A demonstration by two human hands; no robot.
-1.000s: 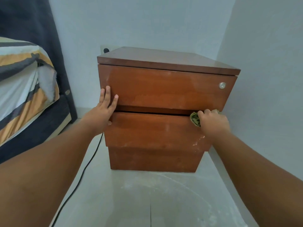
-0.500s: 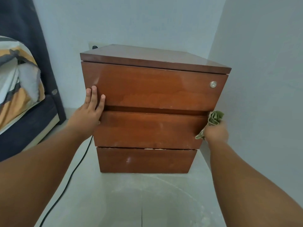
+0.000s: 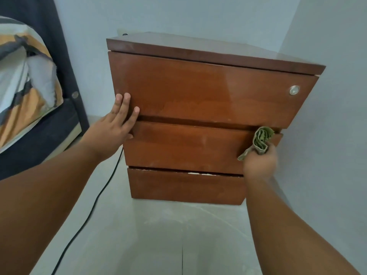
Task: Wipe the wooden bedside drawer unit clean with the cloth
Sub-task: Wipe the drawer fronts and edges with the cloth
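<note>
The wooden bedside drawer unit [image 3: 198, 92] stands on the floor in a corner, with three reddish-brown drawer fronts and a round silver lock at the top drawer's right. My left hand [image 3: 115, 126] lies flat, fingers spread, against the left end of the top and middle drawers. A crumpled green cloth [image 3: 260, 141] is bunched in my right hand [image 3: 260, 163], which presses it to the right end of the middle drawer. White scuffs show on the middle and bottom drawer fronts.
A bed with a striped orange, grey and white cover [image 3: 25, 80] and dark base is at the left. A black cable [image 3: 93, 205] runs across the grey floor beside the unit. A pale wall [image 3: 333, 116] stands close on the right.
My right hand with the cloth slid right along the top of the middle drawer to its right end, then dropped slightly. My left hand stayed on the left edge. The view shifted.
</note>
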